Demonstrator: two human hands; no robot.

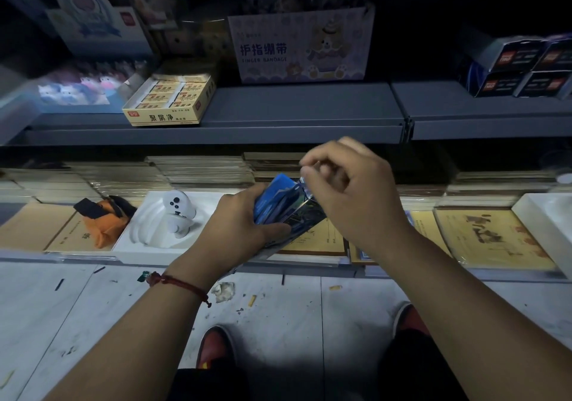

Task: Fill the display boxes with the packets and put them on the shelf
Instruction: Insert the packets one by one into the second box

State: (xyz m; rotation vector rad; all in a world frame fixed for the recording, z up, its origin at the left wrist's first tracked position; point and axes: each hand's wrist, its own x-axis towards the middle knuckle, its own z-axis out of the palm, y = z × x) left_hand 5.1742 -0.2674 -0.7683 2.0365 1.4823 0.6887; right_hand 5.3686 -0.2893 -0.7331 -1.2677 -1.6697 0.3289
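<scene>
At frame centre the left hand (244, 218) wraps its fingers round a clear box (305, 215), tilted so its upper end faces the right hand (346, 184) for loading. Blue packets (278, 193) sit inside. The right hand's curled fingers seem to pinch the box's top edge, though blur hides what they hold. The box is meant for the grey shelf (303, 106) across the upper middle.
</scene>
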